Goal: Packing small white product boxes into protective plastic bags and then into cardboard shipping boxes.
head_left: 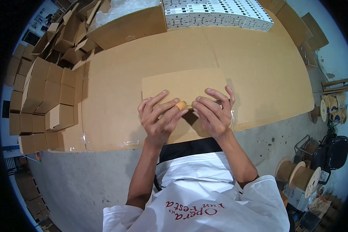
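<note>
A flat brown cardboard piece (183,80) lies on the cardboard-covered table in front of me. At its near edge my left hand (158,116) is closed, thumb and index finger pinched together, the other fingers raised. An orange-tan wrap (180,104) covers the tip of one left finger. Close by on the right, my right hand (215,114) pinches the same edge, with its outer fingers lifted. A short, thin brown edge shows between the two sets of fingertips. My fingers hide most of what they grip, and a dark shadow falls below them.
Stacked brown cartons (50,91) stand along the table's left side. A large open carton (129,29) with clear plastic and rows of white printed boxes (216,17) line the far edge. Cable spools (305,178) and a black chair (328,154) stand on the floor at right.
</note>
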A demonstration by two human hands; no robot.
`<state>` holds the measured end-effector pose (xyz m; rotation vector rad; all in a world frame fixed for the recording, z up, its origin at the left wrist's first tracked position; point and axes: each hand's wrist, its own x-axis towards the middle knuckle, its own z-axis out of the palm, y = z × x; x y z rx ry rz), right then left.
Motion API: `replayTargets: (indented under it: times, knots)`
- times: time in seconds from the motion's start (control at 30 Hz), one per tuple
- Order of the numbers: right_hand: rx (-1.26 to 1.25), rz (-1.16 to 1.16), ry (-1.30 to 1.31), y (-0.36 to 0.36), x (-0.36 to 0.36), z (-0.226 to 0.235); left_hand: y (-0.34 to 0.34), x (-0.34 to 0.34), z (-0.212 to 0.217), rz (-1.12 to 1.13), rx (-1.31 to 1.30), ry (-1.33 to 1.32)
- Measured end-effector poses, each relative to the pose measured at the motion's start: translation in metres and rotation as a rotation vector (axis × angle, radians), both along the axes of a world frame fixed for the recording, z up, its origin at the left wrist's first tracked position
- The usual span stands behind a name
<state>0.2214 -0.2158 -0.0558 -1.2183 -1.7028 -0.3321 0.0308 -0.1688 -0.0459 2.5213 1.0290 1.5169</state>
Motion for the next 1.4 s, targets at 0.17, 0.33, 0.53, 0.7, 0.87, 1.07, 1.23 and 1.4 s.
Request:
replayTargets:
  times: [0.17,0.33,0.53,0.7,0.87,1.07,1.23,1.4]
  knots:
    - [0.0,-0.001,0.016,0.003,0.0,-0.001,0.001,0.004,-0.007,0.025,-0.006,0.009]
    - [-0.039,-0.011,0.033,0.001,0.001,-0.004,-0.004,0.008,0.0,0.065,-0.055,0.014]
    - [-0.093,-0.023,0.071,-0.002,0.004,-0.002,-0.01,0.001,0.008,0.084,-0.223,0.027]
    - [-0.084,-0.023,0.095,0.003,-0.004,0.0,-0.001,-0.004,0.0,0.061,-0.099,0.011]
    - [-0.078,-0.017,0.117,0.012,-0.008,-0.009,0.012,-0.012,-0.014,0.045,-0.072,0.008]
    - [-0.108,-0.034,0.155,0.018,-0.011,-0.009,0.022,-0.013,-0.016,0.038,-0.035,-0.007]
    - [-0.105,-0.029,0.198,0.021,-0.013,-0.002,0.026,-0.013,-0.008,0.018,-0.039,-0.018]
    - [-0.193,0.08,0.214,0.009,0.028,0.011,0.021,-0.021,0.001,-0.114,-0.177,-0.081]
